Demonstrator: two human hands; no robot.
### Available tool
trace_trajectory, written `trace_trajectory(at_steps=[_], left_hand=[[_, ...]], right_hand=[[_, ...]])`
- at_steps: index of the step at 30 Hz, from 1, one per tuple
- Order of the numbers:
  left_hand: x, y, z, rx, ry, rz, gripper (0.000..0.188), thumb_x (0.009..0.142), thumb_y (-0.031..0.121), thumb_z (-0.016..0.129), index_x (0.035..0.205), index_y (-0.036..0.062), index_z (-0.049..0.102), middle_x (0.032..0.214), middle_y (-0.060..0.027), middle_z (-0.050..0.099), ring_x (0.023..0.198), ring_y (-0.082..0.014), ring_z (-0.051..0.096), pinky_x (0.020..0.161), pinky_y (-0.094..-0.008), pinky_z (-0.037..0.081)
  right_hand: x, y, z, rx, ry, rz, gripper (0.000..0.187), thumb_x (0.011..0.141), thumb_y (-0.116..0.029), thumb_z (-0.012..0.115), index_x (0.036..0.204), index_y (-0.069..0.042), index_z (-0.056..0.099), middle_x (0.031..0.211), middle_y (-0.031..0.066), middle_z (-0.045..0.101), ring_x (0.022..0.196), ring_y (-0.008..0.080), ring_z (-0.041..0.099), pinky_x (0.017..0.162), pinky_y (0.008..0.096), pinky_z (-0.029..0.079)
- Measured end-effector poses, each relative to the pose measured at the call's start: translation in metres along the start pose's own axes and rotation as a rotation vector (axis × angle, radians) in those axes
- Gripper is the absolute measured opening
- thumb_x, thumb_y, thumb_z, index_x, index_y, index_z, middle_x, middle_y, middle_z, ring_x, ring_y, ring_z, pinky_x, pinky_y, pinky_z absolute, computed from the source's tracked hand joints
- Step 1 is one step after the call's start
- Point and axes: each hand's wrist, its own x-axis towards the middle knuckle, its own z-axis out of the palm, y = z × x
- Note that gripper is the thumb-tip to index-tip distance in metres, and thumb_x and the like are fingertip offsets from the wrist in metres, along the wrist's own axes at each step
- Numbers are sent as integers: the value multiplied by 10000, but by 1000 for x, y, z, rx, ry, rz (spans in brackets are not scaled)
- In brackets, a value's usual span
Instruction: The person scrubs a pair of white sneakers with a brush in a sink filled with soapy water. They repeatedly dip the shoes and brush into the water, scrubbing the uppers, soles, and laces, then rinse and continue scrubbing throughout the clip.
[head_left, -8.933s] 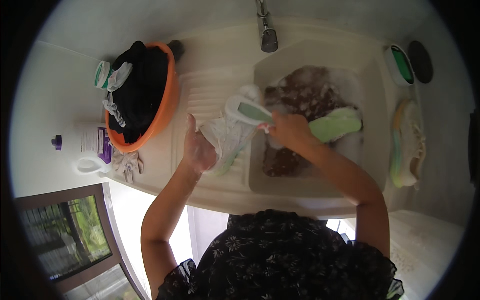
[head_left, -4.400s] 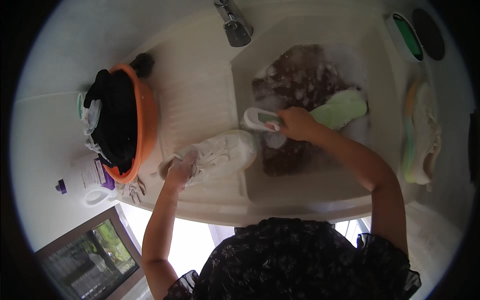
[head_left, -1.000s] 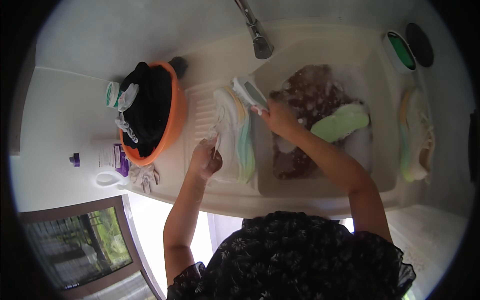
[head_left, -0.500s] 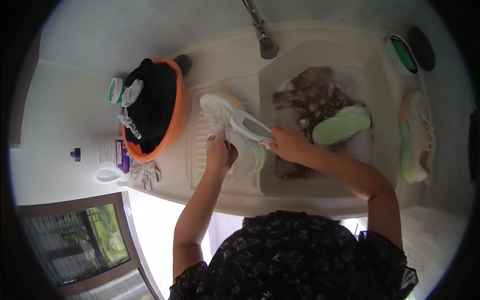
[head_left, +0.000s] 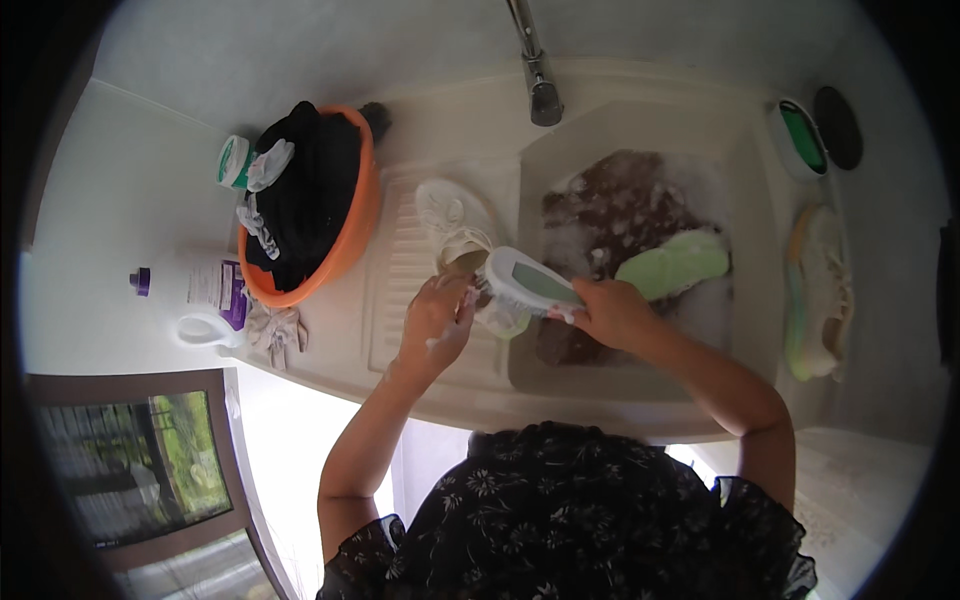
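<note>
A wet white sneaker (head_left: pixel 452 208) with a pale green heel lies on the ribbed washboard (head_left: pixel 395 315) left of the basin. At its heel end, my left hand (head_left: pixel 436 322) has bent, foam-specked fingers closed at the shoe's near side; part of their grip is hidden. My right hand (head_left: pixel 618 312) is wrapped round the handle of a white scrub brush with a grey panel (head_left: pixel 535 283). The brush is over the shoe's heel end, its bristles beside my left fingers. A pale green insole (head_left: pixel 675 264) lies in the brown, foamy water (head_left: pixel 610 195) of the basin.
An orange tub (head_left: pixel 365 195) of dark clothes stands at left, near a white-and-purple jug (head_left: pixel 212 300) and a crumpled glove (head_left: pixel 275 333). The faucet (head_left: pixel 544 100) hangs behind. Another sneaker (head_left: pixel 818 290) and an open container with green contents (head_left: pixel 800 138) sit at right.
The sneaker has turned so its opening shows more. My left hand has moved from the shoe's opening to its near heel side. The brush has shifted right and nearer me.
</note>
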Motion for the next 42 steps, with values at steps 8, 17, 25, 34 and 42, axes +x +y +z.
trace_trajectory(at_steps=[8, 17, 25, 34, 42], left_hand=[[36, -11, -3, 383, 133, 93, 197, 673, 89, 649, 827, 37, 537, 948, -109, 499, 933, -269, 488, 750, -393, 419], [75, -43, -15, -42, -208, 70, 150, 708, 111, 593, 757, 4, 499, 749, -156, 531, 732, -333, 516, 636, -380, 407], [72, -37, -9, -148, -205, -23, 180, 747, 152, 579, 706, 2, 488, 705, -161, 531, 638, -315, 495, 595, -357, 401], [40, -83, -21, 62, -172, 161, 660, 664, 205, 719, 1225, 71, 398, 1259, -106, 429, 1163, -274, 381, 935, -425, 311], [47, -114, -22, 143, -488, 10, 899, 576, 160, 770, 1320, 88, 270, 1340, -102, 334, 1250, -294, 264, 1001, -487, 201]], right_hand=[[8, -6, -16, -40, -5, 124, 376, 842, -374, 518, 828, 1, 492, 673, 184, 565, 636, 346, 556, 586, 425, 415], [-5, -41, -68, -142, 43, 125, 363, 817, -345, 557, 845, 15, 515, 706, 188, 580, 651, 351, 563, 588, 424, 417], [26, -120, -75, -677, -319, -90, 271, 745, -266, 585, 737, 3, 615, 691, 149, 601, 643, 273, 603, 564, 360, 479], [53, -114, -21, -871, -121, -55, 177, 659, -106, 633, 818, -27, 620, 799, 108, 613, 755, 228, 625, 563, 322, 498], [123, -107, 26, -838, -139, -220, 275, 616, -63, 688, 870, -21, 592, 866, 98, 632, 821, 233, 630, 611, 310, 514]])
